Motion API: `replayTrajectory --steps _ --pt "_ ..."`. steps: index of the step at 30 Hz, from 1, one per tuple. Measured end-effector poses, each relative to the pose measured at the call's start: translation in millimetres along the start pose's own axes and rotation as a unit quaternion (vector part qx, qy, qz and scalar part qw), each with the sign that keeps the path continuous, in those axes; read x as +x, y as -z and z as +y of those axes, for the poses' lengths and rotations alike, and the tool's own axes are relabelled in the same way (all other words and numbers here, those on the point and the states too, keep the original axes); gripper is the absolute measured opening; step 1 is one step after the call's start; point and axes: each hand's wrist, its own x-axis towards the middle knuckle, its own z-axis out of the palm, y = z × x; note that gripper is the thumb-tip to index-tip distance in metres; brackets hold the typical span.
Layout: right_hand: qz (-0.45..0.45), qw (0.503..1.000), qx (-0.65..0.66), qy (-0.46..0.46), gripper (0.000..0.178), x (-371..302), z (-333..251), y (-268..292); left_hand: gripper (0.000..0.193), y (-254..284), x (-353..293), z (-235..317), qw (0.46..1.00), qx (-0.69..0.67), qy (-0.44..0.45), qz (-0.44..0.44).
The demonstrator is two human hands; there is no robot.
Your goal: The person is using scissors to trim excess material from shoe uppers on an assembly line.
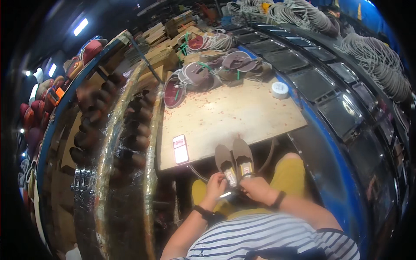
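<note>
A pair of brown slip-on shoes, a left shoe (222, 155) and a right shoe (242, 150), lies side by side with toes away from me, between my knees and against the table's near edge. Light insoles with printed labels show inside. My left hand (215, 185) is closed at the left shoe's heel side. The fingers of my right hand (256, 190) close on the heel of the right shoe. A small shiny strip (225, 195) shows below the heels, by my left hand; its kind is unclear.
A wooden table (225, 115) bears a phone (180, 149), a white round tub (280, 90), reddish scraps and bundled shoe parts (197, 73). Shoe racks (110, 143) stand left. Right is a rack of dark panels (312, 82), with coiled pale cords (372, 56) beyond.
</note>
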Motion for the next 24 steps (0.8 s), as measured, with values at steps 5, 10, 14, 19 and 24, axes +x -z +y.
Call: replayTrajectory --steps 5,10,14,19,24 --pt "0.077 0.993 -0.015 -0.093 0.012 -19.2 -13.4 37.0 0.034 -13.4 46.1 36.9 0.970 0.194 0.066 -0.127" --pt "0.144 0.983 0.007 -0.111 0.020 -29.8 -9.4 46.2 0.048 -51.7 83.1 23.8 0.939 0.312 0.068 -0.129" --pt "0.227 0.947 0.102 -0.203 0.030 -44.3 8.1 44.2 0.039 -42.1 69.7 15.0 0.960 0.272 0.028 -0.065" --pt "0.155 0.946 0.073 -0.273 0.044 -36.9 0.8 50.0 0.022 -9.3 26.9 24.3 0.984 0.043 0.172 -0.004" --pt "0.010 0.964 0.145 -0.224 0.051 -9.6 -17.3 50.5 0.023 28.3 5.7 -8.7 0.986 -0.076 0.145 -0.033"
